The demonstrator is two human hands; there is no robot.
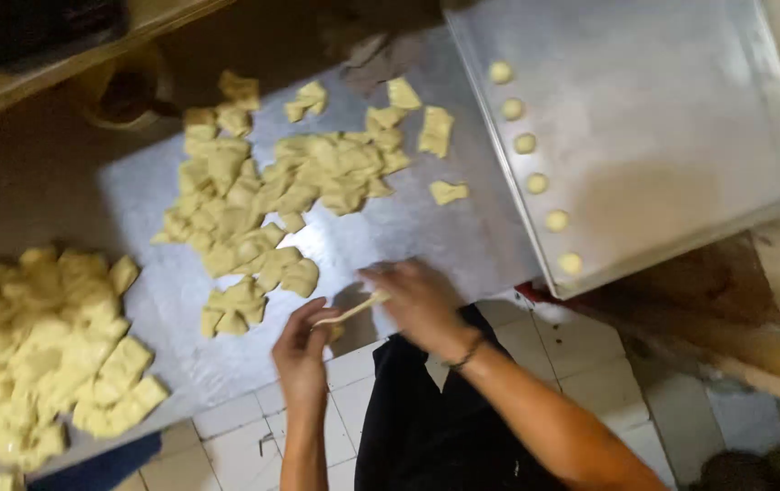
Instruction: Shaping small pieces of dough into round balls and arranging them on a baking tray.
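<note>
A metal sheet (462, 245) carries a spread of cut dough pieces (271, 191), with a tray (681, 118) on its right. Just off the sheet's near edge the dough strip (353, 311) runs between both hands — long axis left-low to right-high. The right hand (417, 300) covers its upper end, fingers curled over it; the left hand (301, 353) pinches the lower end.

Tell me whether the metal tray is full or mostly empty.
Mostly empty: the metal tray holds only one row of six dough balls along its left edge.
</note>
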